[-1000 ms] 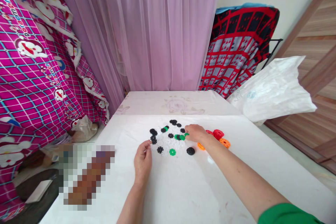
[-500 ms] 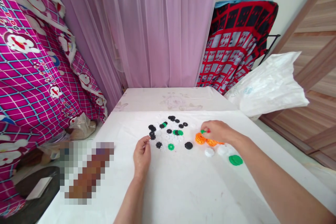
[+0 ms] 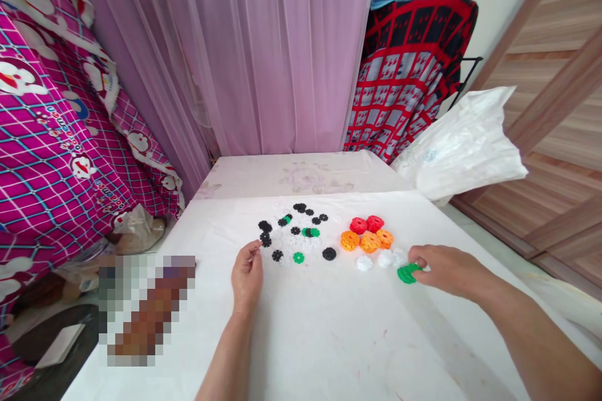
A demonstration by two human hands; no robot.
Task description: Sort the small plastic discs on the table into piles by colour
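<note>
My left hand rests on the white table left of a loose spread of interlocking discs. Its fingers are curled together beside a black disc; whether anything is between them I cannot make out. At the right, my right hand pinches a green disc over the pile of green discs. Near it lie piles of white discs, orange discs and red discs. Clear or white discs fill the spread, with black ones and a few green discs among them.
A single black pile sits between the spread and the orange piles. A white plastic bag stands at the table's right far edge. Pink curtains hang behind the table; a blurred patch covers something at left.
My right hand has moved from above the red and orange piles to the green pile, carrying a green disc. The red piles now show. My left hand stays by the black disc.
</note>
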